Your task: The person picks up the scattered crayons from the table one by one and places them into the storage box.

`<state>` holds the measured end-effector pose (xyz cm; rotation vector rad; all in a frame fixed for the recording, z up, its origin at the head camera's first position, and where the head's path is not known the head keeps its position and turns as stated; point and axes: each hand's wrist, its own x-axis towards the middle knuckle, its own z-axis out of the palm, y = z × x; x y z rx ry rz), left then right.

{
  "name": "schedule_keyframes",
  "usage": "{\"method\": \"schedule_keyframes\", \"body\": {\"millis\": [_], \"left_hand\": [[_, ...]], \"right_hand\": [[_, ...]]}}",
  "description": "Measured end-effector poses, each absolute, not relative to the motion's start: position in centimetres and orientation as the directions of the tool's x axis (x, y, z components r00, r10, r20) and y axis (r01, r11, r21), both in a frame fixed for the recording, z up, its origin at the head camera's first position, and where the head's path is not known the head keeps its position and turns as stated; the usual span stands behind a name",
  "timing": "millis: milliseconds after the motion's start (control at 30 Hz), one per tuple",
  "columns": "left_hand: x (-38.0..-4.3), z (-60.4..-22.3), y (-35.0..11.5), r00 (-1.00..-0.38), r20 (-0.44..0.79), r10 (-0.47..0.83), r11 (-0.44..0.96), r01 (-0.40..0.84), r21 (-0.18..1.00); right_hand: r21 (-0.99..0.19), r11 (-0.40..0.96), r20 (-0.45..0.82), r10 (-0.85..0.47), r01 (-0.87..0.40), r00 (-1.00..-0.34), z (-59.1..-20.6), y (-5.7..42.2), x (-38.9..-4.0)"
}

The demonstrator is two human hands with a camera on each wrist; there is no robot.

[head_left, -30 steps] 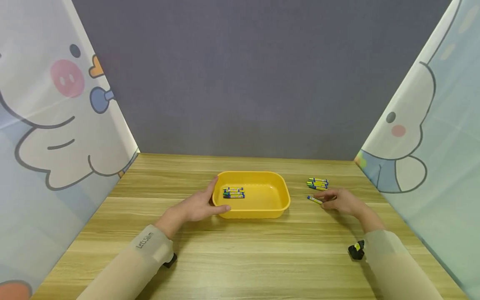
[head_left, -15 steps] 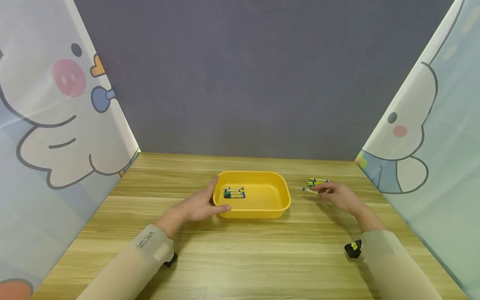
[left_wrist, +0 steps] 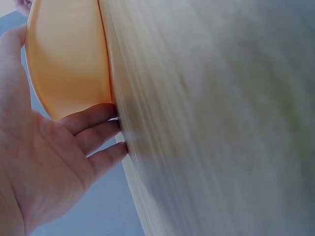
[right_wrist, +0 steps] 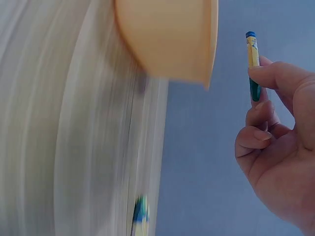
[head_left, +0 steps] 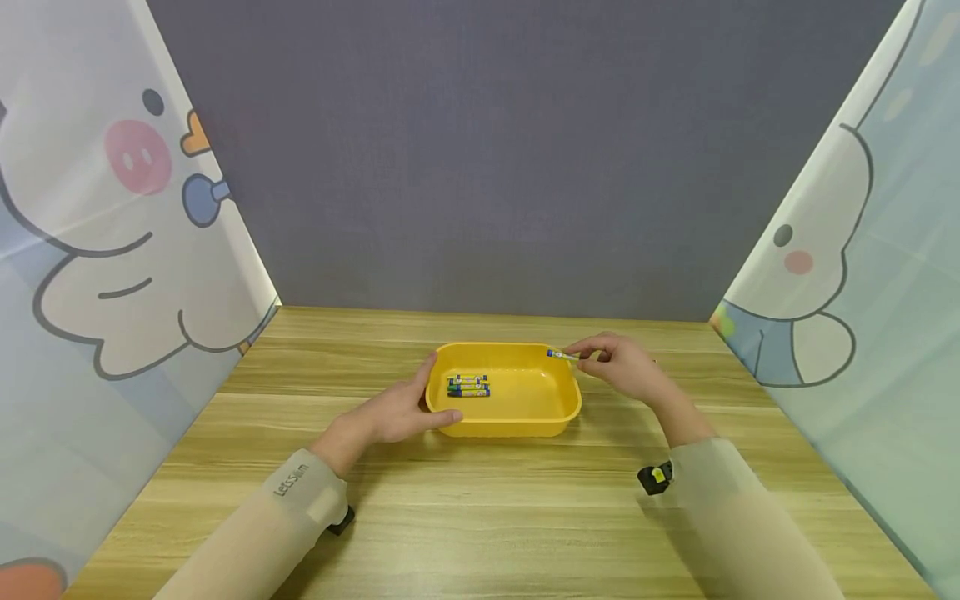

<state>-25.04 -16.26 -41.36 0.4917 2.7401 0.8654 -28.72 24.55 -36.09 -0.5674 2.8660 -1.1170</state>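
At the right end of the yellow plastic tray (head_left: 528, 400), my right hand (head_left: 618, 367) pinches a crayon (head_left: 559, 355) between thumb and fingers, over the far right rim. The right wrist view shows this crayon (right_wrist: 253, 56) has a yellow wrapper, a blue end and a dark green tip. My left hand (head_left: 397, 411) grips the tray's left end, thumb over the near rim; in the left wrist view its fingers (left_wrist: 98, 135) lie along the outer wall. Inside the tray, several crayons (head_left: 468, 387) lie side by side at the left.
Loose crayons on the table are mostly hidden behind my right hand in the head view; one crayon (right_wrist: 141, 216) shows blurred in the right wrist view. A grey panel (head_left: 480, 167) stands behind the wooden table (head_left: 480, 508), with printed cloth (head_left: 862, 275) at the sides.
My right hand has lifted the crayon from beside the group on the right and carried it leftward to the tray's right rim. The left hand and tray have stayed in place.
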Motion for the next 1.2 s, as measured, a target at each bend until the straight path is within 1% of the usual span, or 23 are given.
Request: {"method": "schedule_keyframes", "body": {"millis": [167, 367, 667, 933, 1200], "left_hand": [[-25.1, -41.4, -16.3, -0.918, -0.115, 0.379, 0.771, 0.245, 0.588], [-25.0, -41.3, -16.2, -0.918, -0.115, 0.379, 0.768, 0.243, 0.592], [-25.1, -41.6, -16.4, -0.915, -0.094, 0.392, 0.763, 0.266, 0.590], [-25.1, -41.7, -16.4, -0.914, -0.096, 0.394, 0.769, 0.271, 0.578], [-25.0, -41.5, -16.3, -0.919, -0.108, 0.378, 0.774, 0.250, 0.581]], "right_hand": [[-0.697, 0.629, 0.106, -0.385, -0.344, -0.917, -36.6, 21.4, -29.1], [-0.717, 0.593, 0.093, -0.439, -0.366, -0.894, -37.5, 17.0, -29.1], [-0.714, 0.595, 0.073, -0.461, -0.369, -0.885, -39.4, 11.4, -28.8], [-0.736, 0.578, 0.062, -0.461, -0.353, -0.885, -40.9, 9.9, -29.0], [-0.749, 0.590, -0.031, -0.483, -0.300, -0.875, -41.4, 9.6, -28.8]]}}
